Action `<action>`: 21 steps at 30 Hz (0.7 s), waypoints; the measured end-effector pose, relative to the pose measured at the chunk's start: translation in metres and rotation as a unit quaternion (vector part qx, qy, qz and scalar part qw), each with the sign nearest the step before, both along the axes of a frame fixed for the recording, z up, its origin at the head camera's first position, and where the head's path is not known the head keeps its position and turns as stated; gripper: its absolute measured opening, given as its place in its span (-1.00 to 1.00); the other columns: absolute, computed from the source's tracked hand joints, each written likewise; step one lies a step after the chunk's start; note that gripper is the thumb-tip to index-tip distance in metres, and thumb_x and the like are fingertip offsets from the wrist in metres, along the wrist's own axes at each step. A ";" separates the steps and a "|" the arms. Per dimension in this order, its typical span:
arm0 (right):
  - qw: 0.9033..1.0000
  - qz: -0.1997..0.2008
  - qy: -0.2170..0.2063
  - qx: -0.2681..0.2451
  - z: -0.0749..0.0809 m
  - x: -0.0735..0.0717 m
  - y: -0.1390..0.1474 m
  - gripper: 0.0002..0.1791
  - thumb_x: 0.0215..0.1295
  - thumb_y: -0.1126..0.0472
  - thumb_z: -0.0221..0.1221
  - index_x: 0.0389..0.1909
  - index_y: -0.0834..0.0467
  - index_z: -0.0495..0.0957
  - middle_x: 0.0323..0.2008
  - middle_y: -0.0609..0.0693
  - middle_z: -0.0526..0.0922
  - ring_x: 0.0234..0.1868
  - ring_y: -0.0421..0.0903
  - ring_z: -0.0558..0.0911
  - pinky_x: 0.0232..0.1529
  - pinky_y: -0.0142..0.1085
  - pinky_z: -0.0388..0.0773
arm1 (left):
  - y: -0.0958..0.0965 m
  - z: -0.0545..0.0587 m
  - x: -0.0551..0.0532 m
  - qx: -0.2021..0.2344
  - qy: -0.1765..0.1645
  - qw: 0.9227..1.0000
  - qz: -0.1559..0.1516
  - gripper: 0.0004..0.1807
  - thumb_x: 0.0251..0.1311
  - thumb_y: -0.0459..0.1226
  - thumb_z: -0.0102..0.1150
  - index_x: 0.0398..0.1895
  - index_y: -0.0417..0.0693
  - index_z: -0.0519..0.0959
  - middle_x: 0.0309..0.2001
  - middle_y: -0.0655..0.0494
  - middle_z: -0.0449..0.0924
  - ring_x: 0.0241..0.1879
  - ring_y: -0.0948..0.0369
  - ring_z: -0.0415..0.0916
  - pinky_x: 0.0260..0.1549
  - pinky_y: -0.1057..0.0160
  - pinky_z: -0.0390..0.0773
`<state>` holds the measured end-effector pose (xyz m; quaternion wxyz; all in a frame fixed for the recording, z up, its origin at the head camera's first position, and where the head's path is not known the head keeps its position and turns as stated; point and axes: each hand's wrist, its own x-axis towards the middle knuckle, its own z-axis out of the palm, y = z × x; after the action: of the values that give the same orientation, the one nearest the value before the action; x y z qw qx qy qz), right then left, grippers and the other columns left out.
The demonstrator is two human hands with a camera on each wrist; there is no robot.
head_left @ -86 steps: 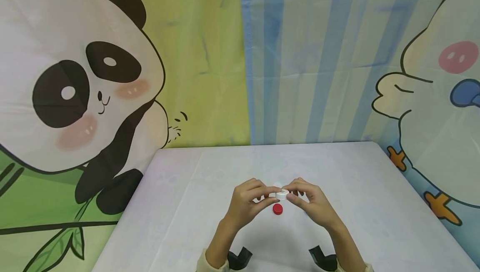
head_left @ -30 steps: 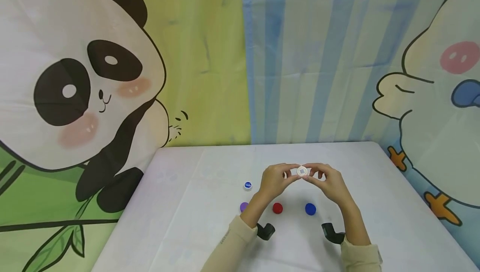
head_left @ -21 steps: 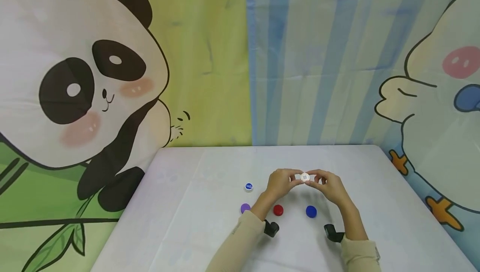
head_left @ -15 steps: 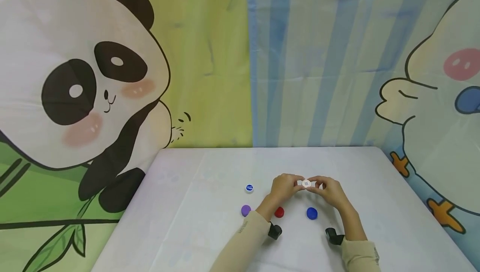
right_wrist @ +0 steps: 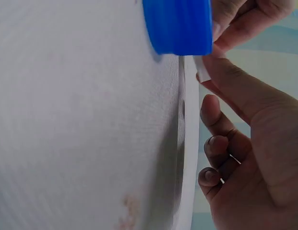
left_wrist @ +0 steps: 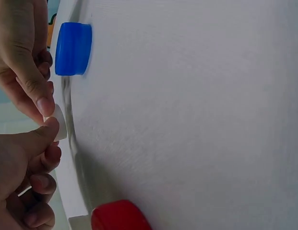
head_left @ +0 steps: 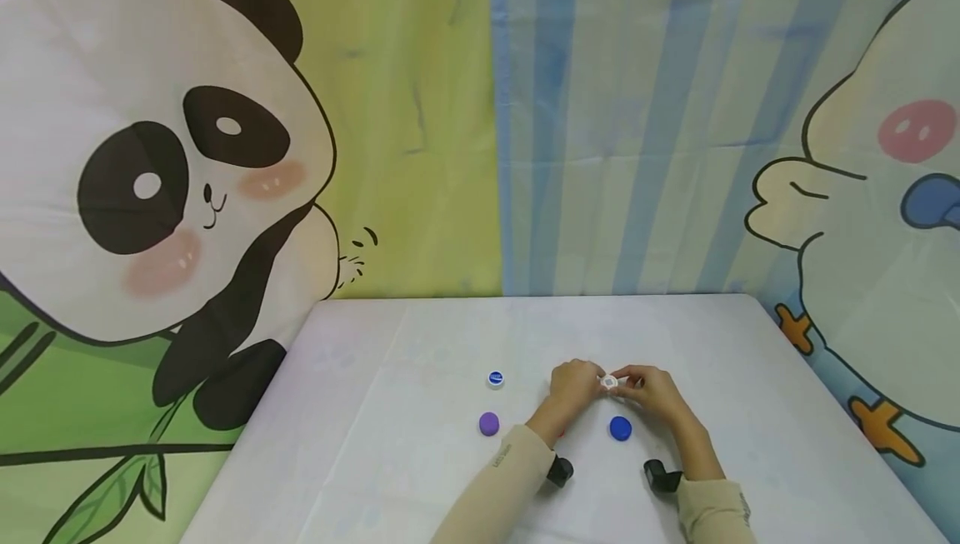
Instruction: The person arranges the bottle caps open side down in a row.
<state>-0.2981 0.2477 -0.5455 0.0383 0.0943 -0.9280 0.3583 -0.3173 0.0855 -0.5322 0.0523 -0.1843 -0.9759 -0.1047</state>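
Observation:
My left hand (head_left: pixel 576 384) and right hand (head_left: pixel 652 392) pinch a small white bottle cap (head_left: pixel 609 381) between them, each from its own side. In the head view the cap's face shows to the camera. The left wrist view has the white cap (left_wrist: pixel 61 125) between the thumbs and fingers. A blue bottle cap (head_left: pixel 620 428) lies on the table just in front of the hands. A red bottle cap (left_wrist: pixel 121 216) is near the left wrist, almost wholly hidden by it in the head view. The right wrist view shows only a slice of the white cap (right_wrist: pixel 203 69).
To the left lie a purple bottle cap (head_left: pixel 489 424) and, behind it, a white bottle cap with a blue print (head_left: pixel 496 379). All stand on a white-covered table (head_left: pixel 390 444). Black wrist mounts (head_left: pixel 662 477) stick out under both wrists. Printed curtains hang behind the table.
Both hands have carried the white cap rightward from above the red cap, then lowered it toward the table behind the blue cap. The left forearm now covers most of the red cap.

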 end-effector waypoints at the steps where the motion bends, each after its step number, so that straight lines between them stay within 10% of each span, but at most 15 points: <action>1: 1.000 -0.001 -0.007 0.000 -0.001 0.000 -0.001 -0.73 -0.03 0.11 0.31 -0.26 0.11 0.63 -0.58 -0.08 0.44 -0.53 -0.18 0.33 -0.54 -0.38 0.26 | 0.001 -0.002 0.000 0.000 0.000 1.000 0.003 -0.72 -0.12 0.10 0.24 -0.27 0.39 0.64 -0.35 0.36 0.63 -0.43 0.30 0.52 -0.58 0.36 0.35; 21: 0.999 -0.017 -0.031 0.003 -0.006 0.002 -0.001 -0.63 -0.03 0.06 0.31 -0.21 0.19 0.62 -0.58 -0.07 0.43 -0.54 -0.18 0.34 -0.54 -0.38 0.28 | 0.000 -0.011 0.003 0.009 0.002 1.000 0.002 -0.70 -0.11 0.15 0.21 -0.26 0.39 0.64 -0.33 0.37 0.63 -0.44 0.31 0.52 -0.58 0.36 0.36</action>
<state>-0.2961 0.2466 -0.5515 0.0157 0.0677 -0.9312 0.3579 -0.3145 0.0851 -0.5432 0.0565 -0.1819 -0.9752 -0.1127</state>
